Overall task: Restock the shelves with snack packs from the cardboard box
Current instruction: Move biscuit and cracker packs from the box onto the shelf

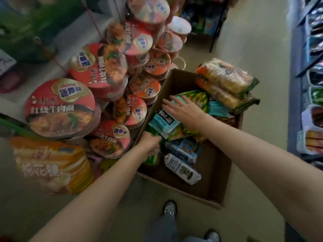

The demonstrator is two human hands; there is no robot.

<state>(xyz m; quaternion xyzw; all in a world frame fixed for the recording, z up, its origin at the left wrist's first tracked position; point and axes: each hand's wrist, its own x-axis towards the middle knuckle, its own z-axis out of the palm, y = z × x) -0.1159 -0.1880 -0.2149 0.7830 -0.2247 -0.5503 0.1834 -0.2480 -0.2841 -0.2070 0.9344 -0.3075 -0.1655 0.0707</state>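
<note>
An open cardboard box [216,173] stands on the floor, with snack packs piled at its far end. My right hand [181,109] lies with straight fingers on a teal and white pack [163,122] on top of the pile. At the box's left wall my left hand [151,141] grips a green pack [151,158], its fingers curled over the top. Two white and blue packs [182,167] lie lower in the box. Yellow and green packs [195,100] lie further back.
A tall stack of red instant-noodle bowls [97,84] crowds the left of the box. Bagged yellow cakes [225,82] rest over the box's far corner. An orange bag [50,163] lies at lower left. Stocked shelves [312,84] line the right. My shoes [169,207] stand below.
</note>
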